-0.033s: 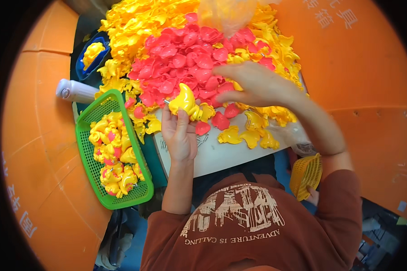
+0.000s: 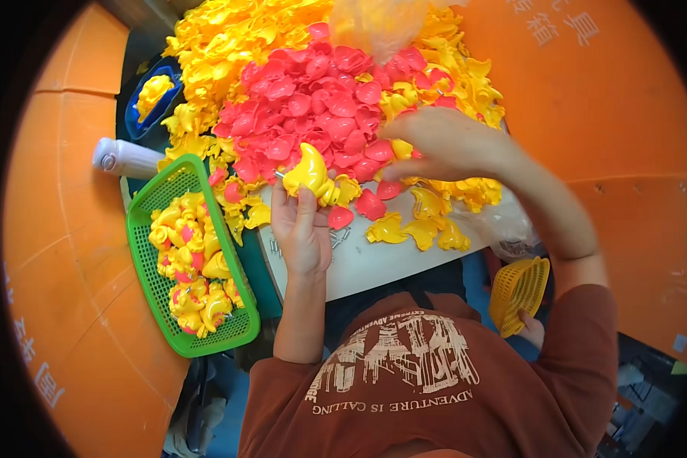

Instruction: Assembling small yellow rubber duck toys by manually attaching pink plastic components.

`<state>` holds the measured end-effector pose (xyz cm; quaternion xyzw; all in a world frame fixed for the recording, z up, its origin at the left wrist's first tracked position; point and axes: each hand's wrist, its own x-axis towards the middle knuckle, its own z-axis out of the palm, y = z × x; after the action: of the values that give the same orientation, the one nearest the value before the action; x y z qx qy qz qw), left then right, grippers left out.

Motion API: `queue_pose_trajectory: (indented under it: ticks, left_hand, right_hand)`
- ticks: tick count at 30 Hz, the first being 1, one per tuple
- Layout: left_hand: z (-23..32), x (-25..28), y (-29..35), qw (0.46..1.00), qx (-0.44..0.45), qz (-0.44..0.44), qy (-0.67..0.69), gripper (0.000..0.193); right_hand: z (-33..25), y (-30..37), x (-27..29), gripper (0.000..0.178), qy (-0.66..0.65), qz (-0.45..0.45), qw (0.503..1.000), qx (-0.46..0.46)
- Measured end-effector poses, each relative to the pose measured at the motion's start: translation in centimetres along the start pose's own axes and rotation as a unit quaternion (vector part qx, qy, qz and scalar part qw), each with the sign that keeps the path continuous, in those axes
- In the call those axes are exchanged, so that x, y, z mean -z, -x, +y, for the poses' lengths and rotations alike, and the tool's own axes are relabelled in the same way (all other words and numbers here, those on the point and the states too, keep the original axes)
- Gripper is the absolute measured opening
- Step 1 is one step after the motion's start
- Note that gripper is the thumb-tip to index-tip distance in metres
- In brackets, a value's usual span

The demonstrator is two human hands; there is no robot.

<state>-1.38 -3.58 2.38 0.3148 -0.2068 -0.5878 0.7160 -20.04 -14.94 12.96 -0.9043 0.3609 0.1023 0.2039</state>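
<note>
My left hand holds a glossy yellow plastic toy part between thumb and fingers, its curved tip upward. A thin metal pin sticks out at its left side. My right hand, slightly blurred, hovers over the right side of the pile, thumb and fingers apart. Nothing shows held in it. Beneath and beyond lies a heap of pink plastic shells. Loose yellow shell pieces lie on the white tabletop, and small metal pins lie beside my left hand.
A green basket at the left holds yellow-and-pink assembled pieces. Beyond it are a white bottle and a blue container. Yellow parts are heaped at the back. Another person's hand touches a yellow basket. Orange panels flank the table.
My right hand has shifted a little to the right, away from the pink shells. My left hand keeps the yellow toy part in nearly the same place.
</note>
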Motion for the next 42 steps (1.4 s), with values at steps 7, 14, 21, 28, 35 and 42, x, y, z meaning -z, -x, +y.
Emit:
queue_pose_trajectory:
  ticks: [7, 14, 21, 28, 35, 42]
  left_hand:
    - [1.1, 0.4, 0.9, 1.000, -0.017, -0.009, 0.017, 0.040]
    - [3.0, 2.8, 1.5, 0.998, -0.066, 0.022, -0.005, 0.039]
    - [6.2, 5.6, 2.6, 0.977, -0.165, 0.118, -0.063, 0.040]
    - [11.6, 8.7, 6.7, 0.929, -0.197, 0.236, -0.207, 0.037]
    - [14.1, 13.0, 6.0, 0.912, -0.098, 0.244, -0.314, 0.038]
    - [14.5, 12.9, 5.1, 0.908, -0.098, 0.208, -0.349, 0.040]
  right_hand:
    - [7.3, 14.2, -7.8, 0.081, -0.103, -0.463, 0.879, 0.034]
    - [4.5, 19.9, -11.7, 0.059, 0.074, -0.462, 0.869, -0.160]
    - [8.0, 18.4, -15.6, 0.022, 0.200, 0.101, 0.975, 0.011]
    - [8.2, 18.7, -13.1, 0.033, 0.063, 0.075, 0.994, -0.053]
    - [8.9, 16.1, -2.7, 0.028, -0.175, 0.148, 0.961, -0.154]
    - [11.4, 4.0, -3.9, 0.033, -0.185, 0.300, 0.935, -0.039]
